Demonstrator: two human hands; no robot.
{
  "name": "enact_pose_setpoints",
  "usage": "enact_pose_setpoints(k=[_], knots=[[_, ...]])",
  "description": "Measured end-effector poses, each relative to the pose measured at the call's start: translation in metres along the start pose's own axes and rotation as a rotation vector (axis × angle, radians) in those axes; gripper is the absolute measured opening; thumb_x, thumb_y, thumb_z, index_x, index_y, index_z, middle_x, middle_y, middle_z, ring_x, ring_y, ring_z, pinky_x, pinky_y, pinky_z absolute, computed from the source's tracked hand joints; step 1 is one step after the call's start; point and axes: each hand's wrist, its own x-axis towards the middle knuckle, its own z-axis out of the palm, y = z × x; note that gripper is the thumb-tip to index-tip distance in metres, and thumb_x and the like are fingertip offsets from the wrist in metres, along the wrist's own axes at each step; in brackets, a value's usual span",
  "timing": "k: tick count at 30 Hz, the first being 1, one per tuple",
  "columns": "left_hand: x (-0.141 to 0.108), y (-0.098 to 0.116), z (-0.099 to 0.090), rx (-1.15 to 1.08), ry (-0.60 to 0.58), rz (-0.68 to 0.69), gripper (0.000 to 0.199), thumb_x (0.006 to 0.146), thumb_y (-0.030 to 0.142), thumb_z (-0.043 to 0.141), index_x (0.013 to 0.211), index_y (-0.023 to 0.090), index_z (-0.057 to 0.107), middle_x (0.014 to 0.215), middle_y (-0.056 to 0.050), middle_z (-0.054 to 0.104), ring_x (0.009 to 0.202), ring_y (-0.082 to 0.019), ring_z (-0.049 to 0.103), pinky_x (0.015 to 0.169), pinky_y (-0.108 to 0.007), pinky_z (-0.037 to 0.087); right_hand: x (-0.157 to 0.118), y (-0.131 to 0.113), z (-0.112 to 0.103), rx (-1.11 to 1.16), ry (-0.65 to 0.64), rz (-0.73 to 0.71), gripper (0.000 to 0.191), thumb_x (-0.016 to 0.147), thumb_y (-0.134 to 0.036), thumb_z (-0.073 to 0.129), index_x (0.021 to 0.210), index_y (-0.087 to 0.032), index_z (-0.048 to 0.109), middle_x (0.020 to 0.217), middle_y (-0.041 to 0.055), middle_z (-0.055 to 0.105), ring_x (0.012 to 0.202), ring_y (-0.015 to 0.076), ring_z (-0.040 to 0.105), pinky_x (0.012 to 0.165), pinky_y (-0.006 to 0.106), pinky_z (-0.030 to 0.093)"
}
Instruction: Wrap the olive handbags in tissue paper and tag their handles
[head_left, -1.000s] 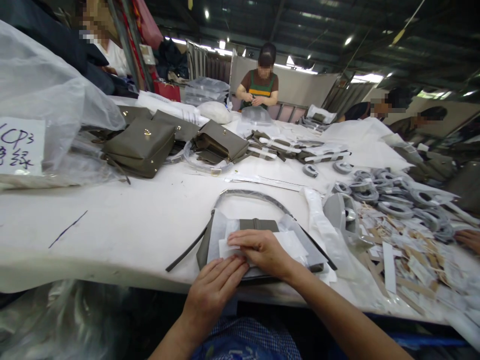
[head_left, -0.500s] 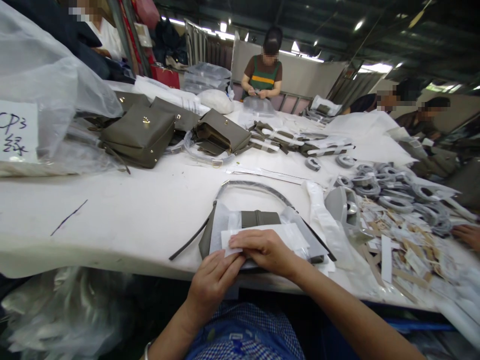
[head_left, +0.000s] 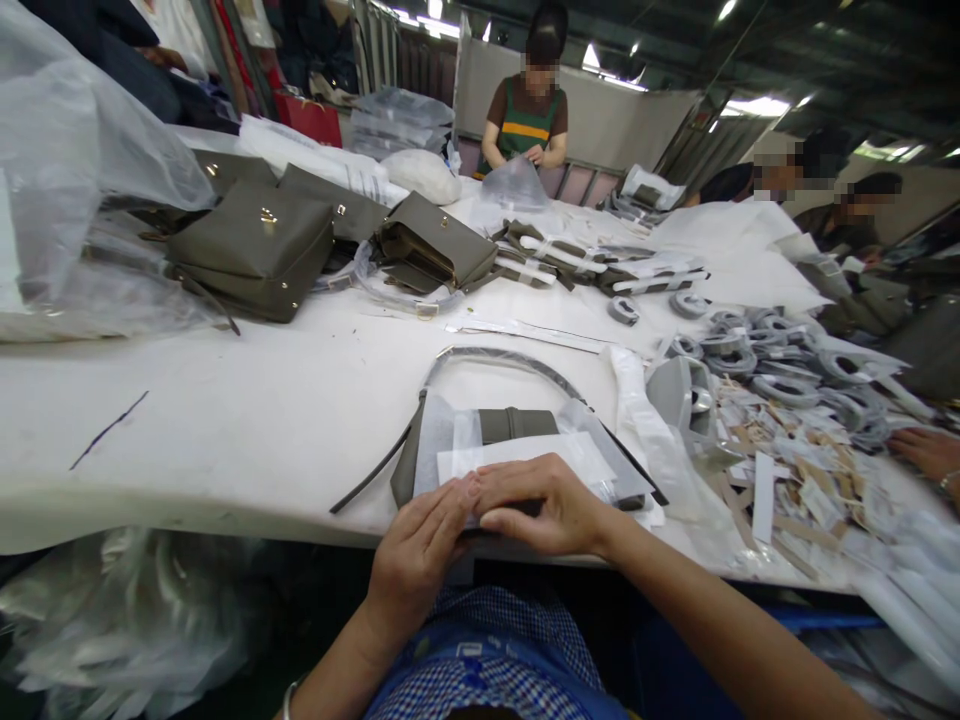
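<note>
A grey-green handbag [head_left: 495, 428] lies at the table's near edge, its wrapped handle [head_left: 510, 362] arched away from me. Thin translucent wrapping and a sheet of white paper [head_left: 540, 458] cover much of the bag. My left hand [head_left: 420, 550] is closed at the paper's near left edge, fingers together. Meeting it at the fingertips, my right hand [head_left: 544, 500] curls over the same near edge with its thumb underneath. What lies under the fingers is mostly hidden. A dark strap [head_left: 379, 465] sticks out on the bag's left.
Several grey-green handbags [head_left: 255, 240] stand at the back left beside clear plastic [head_left: 67, 150]. Coiled wrapped straps [head_left: 787, 375] and paper scraps [head_left: 802, 500] crowd the right side. Another person's hand [head_left: 930, 450] is at the far right. A co-worker [head_left: 525, 120] stands across the table.
My right hand has drawn back from the top of the paper toward its near edge, and its fingers now curl over. My left hand shifted slightly left. The view tilted down a little.
</note>
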Motion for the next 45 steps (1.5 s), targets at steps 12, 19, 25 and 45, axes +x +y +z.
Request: enact_pose_setpoints(k=[12,19,25,45], knots=[[-0.003,0.000,0.001,0.045,-0.071,0.013,0.043,0.093,0.020,0.062,0.134,0.014,0.055,0.129,-0.008,0.066,0.122,-0.023,0.059,0.101,-0.038,0.047,0.055,0.069,-0.006,-0.527,-0.156,0.084,0.027,0.096,-0.024,0.054,0.114,-0.012,0.071,0.126,0.0127,0.068,0.120,0.0237,0.062,0.105,0.038,0.048],[0.001,-0.003,-0.001,0.042,-0.118,0.020,0.050,0.089,0.023,0.068,0.136,0.018,0.053,0.130,-0.007,0.065,0.123,-0.023,0.058,0.106,-0.039,0.046,0.042,0.057,-0.011,-0.437,-0.106,-0.009,0.024,0.097,-0.024,0.054,0.110,-0.014,0.072,0.119,0.0099,0.071,0.115,0.0216,0.064,0.103,0.038,0.051],[0.007,0.000,-0.005,0.002,-0.118,-0.037,0.047,0.088,0.031,0.069,0.132,0.020,0.056,0.128,-0.007,0.067,0.121,-0.021,0.060,0.104,-0.037,0.048,-0.043,0.007,0.022,-0.321,0.297,-0.203,0.019,0.094,-0.018,0.059,0.111,-0.018,0.069,0.113,0.0078,0.073,0.107,0.0169,0.067,0.094,0.035,0.057],[0.005,-0.007,-0.013,0.109,-0.284,0.125,0.061,0.091,0.020,0.063,0.147,0.019,0.039,0.144,-0.009,0.054,0.138,-0.023,0.044,0.111,-0.044,0.044,-0.076,0.031,0.095,-0.531,0.363,-0.482,0.015,0.095,-0.012,0.056,0.094,-0.016,0.071,0.100,0.0033,0.077,0.094,0.0162,0.072,0.094,0.036,0.058]])
